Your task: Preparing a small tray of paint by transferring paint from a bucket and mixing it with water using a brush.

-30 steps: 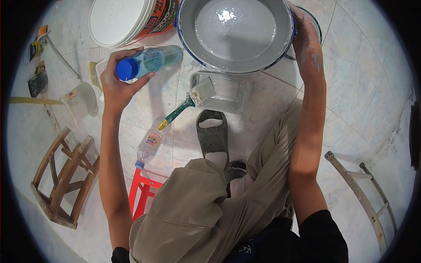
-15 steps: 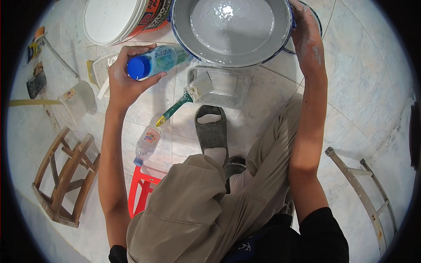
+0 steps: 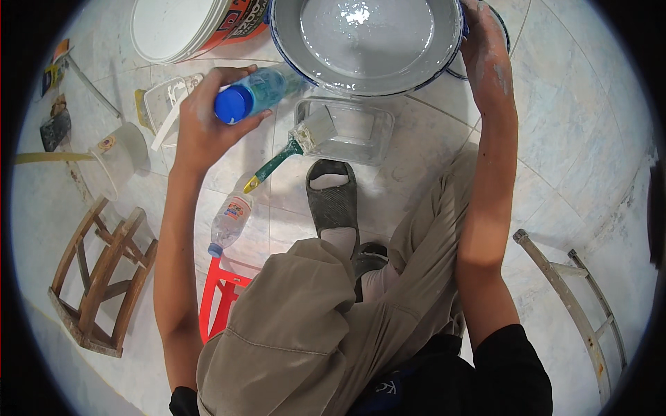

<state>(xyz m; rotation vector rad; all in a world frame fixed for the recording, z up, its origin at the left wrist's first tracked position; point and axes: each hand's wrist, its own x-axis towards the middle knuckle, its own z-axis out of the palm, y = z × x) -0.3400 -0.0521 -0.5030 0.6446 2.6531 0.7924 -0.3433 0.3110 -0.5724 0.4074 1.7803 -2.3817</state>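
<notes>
My left hand (image 3: 205, 125) is closed around a clear bluish plastic bottle (image 3: 267, 87) with a blue cap. The bottle lies tilted in my grip, cap toward me, its far end close to the basin's lower left rim. A grey basin (image 3: 288, 52) with a dark blue rim holds wet, glossy light-grey paste. At the basin's right edge my right hand (image 3: 488, 66) is closed on the rim, with paste smeared on its back; its fingertips are partly hidden. Below the basin, a green-handled paintbrush (image 3: 281, 158) rests across a clear plastic tray (image 3: 378, 149).
A white-lidded bucket (image 3: 173, 31) stands far left. Nearby are a white scraper-like piece (image 3: 163, 125), a translucent pail (image 3: 121, 163) and a wooden frame (image 3: 104, 284). A second bottle (image 3: 231, 220) lies by a red plastic stool (image 3: 220, 298). A metal frame (image 3: 562, 305) is at right.
My left hand has shifted slightly to the right with the bottle. The whole view has moved a little, and my right hand stays at the basin's rim.
</notes>
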